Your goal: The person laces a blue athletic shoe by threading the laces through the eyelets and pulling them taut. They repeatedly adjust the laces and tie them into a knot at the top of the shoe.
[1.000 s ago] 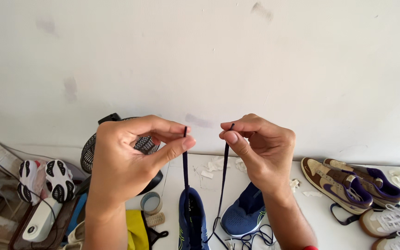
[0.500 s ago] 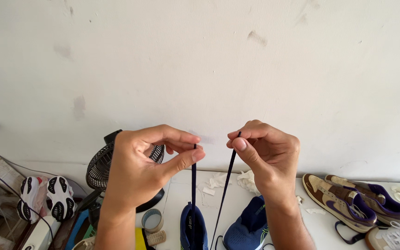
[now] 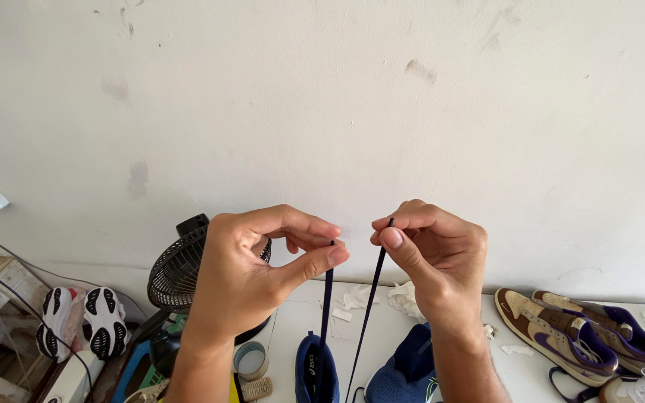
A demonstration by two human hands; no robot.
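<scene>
Against a scuffed white wall [image 3: 412, 112], the left hand [image 3: 251, 269] and right hand [image 3: 434, 257] each pinch one end of a dark shoelace [image 3: 328, 291]. Navy sneakers [image 3: 315, 369] sit below on the white table [image 3: 382, 336].

Two hands, the left hand [image 3: 251, 272] and the right hand [image 3: 434, 261], each pinch one dark lace end: two lace ends [image 3: 328, 287] in all. Two blue shoes [image 3: 316, 371] lie on the table [image 3: 382, 336]. Two brown and purple shoes [image 3: 554, 336] sit at the right. One black fan [image 3: 177, 272]. Two tape rolls [image 3: 250, 360]. Two white shoes with black soles [image 3: 80, 321] stand at the left.
</scene>
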